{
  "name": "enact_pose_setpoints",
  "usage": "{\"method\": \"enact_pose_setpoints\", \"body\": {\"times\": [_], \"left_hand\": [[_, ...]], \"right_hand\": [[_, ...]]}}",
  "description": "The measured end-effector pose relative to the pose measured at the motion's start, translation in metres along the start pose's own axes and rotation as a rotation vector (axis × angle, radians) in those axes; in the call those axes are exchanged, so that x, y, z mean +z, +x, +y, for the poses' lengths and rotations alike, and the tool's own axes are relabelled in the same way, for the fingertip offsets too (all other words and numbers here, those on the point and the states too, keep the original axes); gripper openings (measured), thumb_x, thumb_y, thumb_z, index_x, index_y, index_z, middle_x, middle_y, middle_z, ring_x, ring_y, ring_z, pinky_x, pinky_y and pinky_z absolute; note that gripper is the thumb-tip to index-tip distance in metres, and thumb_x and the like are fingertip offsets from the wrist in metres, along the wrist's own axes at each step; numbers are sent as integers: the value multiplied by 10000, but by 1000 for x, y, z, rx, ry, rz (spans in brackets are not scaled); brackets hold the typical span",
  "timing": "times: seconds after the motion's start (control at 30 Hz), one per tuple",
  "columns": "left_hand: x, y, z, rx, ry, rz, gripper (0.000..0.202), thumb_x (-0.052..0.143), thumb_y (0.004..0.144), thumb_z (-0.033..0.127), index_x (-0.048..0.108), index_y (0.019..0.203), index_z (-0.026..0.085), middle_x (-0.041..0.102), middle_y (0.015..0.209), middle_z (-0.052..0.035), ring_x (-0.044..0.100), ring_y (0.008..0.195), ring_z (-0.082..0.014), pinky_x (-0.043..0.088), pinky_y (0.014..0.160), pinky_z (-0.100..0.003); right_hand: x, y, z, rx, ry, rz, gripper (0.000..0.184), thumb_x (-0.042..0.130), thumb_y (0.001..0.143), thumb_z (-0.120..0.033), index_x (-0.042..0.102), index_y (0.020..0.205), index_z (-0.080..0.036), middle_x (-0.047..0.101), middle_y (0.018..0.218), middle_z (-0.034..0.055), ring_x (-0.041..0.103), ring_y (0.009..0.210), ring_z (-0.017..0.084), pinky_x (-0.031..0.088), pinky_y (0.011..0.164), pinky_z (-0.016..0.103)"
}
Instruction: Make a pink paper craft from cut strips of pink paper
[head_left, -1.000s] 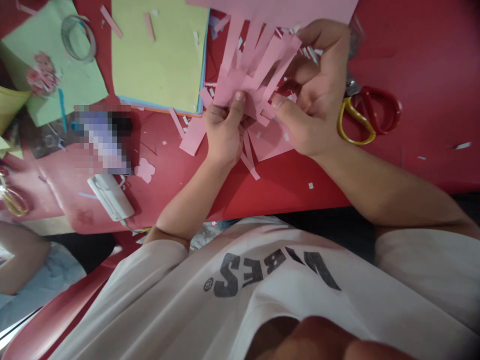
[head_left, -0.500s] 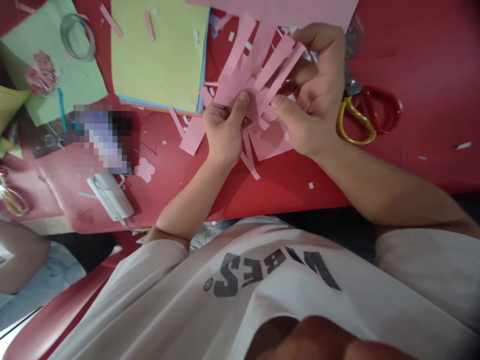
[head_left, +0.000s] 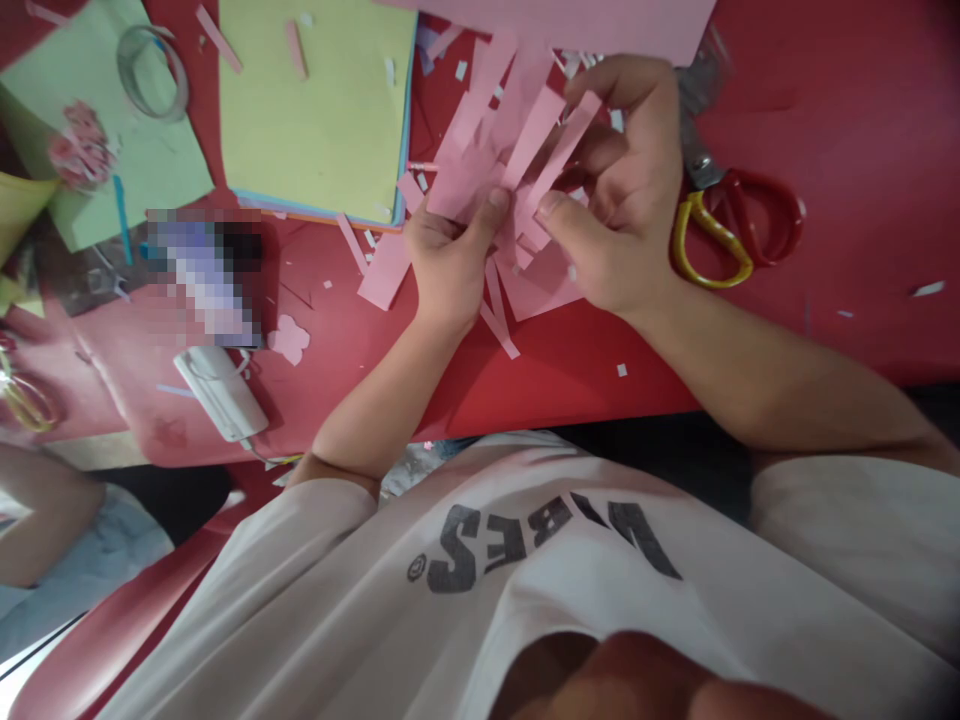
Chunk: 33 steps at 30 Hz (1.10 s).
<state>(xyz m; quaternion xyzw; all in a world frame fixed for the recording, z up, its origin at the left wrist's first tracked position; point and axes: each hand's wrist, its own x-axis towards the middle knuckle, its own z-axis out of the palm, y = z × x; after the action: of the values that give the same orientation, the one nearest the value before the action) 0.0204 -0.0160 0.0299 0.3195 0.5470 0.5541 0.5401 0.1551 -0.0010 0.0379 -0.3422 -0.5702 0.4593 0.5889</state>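
Pink paper cut into several long strips [head_left: 480, 125] fans out between my hands above the red table. My left hand [head_left: 454, 250] pinches its lower part, thumb on top and fingers underneath. At the right, my right hand [head_left: 622, 210] has its thumb against one pink strip [head_left: 566, 145], its fingers curled behind; the fingertips are partly hidden by the paper. Under the hands lie more pink scraps [head_left: 540, 285]. Just right of my right hand are scissors [head_left: 716, 215] with one yellow and one red handle, their blades partly behind the hand.
A stack of coloured paper [head_left: 315, 120], yellow on top, lies left of my hands. Further left are green paper [head_left: 161, 160], a tape roll [head_left: 152, 73], a crumpled pink paper piece [head_left: 81, 145] and a white corded device [head_left: 221, 392]. Another person's arm [head_left: 45, 505] shows at lower left.
The strips near my right hand have shifted slightly and spread apart. My right hand has moved a little left and down, while my left thumb has slid slightly right along the paper.
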Motion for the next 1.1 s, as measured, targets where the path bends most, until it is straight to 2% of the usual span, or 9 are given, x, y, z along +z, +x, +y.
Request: {"method": "enact_pose_setpoints", "body": {"times": [0.13, 0.27, 0.43, 0.6, 0.7, 0.8, 0.87, 0.97, 1.1], "left_hand": [[-1, 1, -4, 167, 35, -17, 102, 745, 828, 225, 645, 826, 203, 664, 816, 36, 687, 858, -102, 553, 782, -206], [-2, 3, -4, 175, 43, 10, 91, 714, 845, 220, 638, 798, 206, 651, 800, 44, 691, 875, -106, 568, 780, -208], [-5, 6, 0, 207, 64, 55, 75, 705, 846, 217, 644, 805, 231, 668, 856, 45, 681, 931, -116, 576, 850, -222], [-7, 7, 1, 237, 95, 109, 120, 712, 847, 259, 624, 767, 246, 670, 828, 38, 681, 948, -125, 573, 827, -212], [-7, 6, 2, 248, 129, 134, 86, 693, 862, 272, 637, 800, 251, 684, 863, 30, 680, 952, -127, 571, 813, -207], [-8, 6, 1, 266, 149, 158, 78, 696, 863, 290, 653, 815, 247, 684, 870, 26, 679, 896, -124, 573, 784, -210], [-8, 6, 1, 277, 151, 166, 75, 698, 863, 296, 660, 829, 243, 680, 871, 26, 680, 875, -122, 575, 781, -219], [-7, 5, 1, 284, 156, 158, 48, 675, 884, 288, 656, 860, 250, 682, 905, 27, 685, 924, -123, 574, 830, -230], [-5, 3, 2, 248, 152, 135, 8, 655, 900, 278, 651, 895, 282, 696, 959, 33, 674, 990, -123, 569, 889, -229]], "right_hand": [[0, -1, 1, -6, -21, -3, 471, 699, 753, -503, 486, 1164, -416, 460, 1191, -25, 579, 834, 170, 530, 720, 354], [-2, -2, 0, -17, -31, -6, 473, 703, 760, -465, 489, 1180, -413, 493, 1197, -20, 576, 888, 184, 549, 828, 376], [-3, -2, -6, 20, -108, 56, 431, 692, 758, -439, 502, 1145, -447, 502, 1255, -41, 594, 987, 227, 573, 815, 401], [-1, -3, -9, 55, -185, 118, 196, 612, 794, -370, 581, 971, -446, 612, 959, -32, 616, 885, 250, 555, 822, 475], [-2, -3, -8, 82, -206, 163, 175, 628, 764, -312, 625, 883, -441, 634, 862, -43, 606, 841, 251, 537, 778, 484], [-4, -2, -10, 118, -198, 110, 173, 655, 729, -309, 663, 814, -459, 655, 843, -60, 603, 824, 264, 529, 747, 503], [-5, -2, -12, 137, -178, 44, 179, 656, 725, -312, 674, 792, -477, 667, 873, -72, 616, 883, 278, 534, 800, 530], [-6, -2, -9, 134, -169, 0, 192, 658, 723, -322, 677, 785, -504, 674, 947, -98, 626, 1000, 287, 540, 865, 552], [-7, -2, 5, 131, -167, -20, 183, 686, 705, -337, 691, 778, -505, 681, 961, -94, 639, 993, 295, 545, 842, 555]]}}
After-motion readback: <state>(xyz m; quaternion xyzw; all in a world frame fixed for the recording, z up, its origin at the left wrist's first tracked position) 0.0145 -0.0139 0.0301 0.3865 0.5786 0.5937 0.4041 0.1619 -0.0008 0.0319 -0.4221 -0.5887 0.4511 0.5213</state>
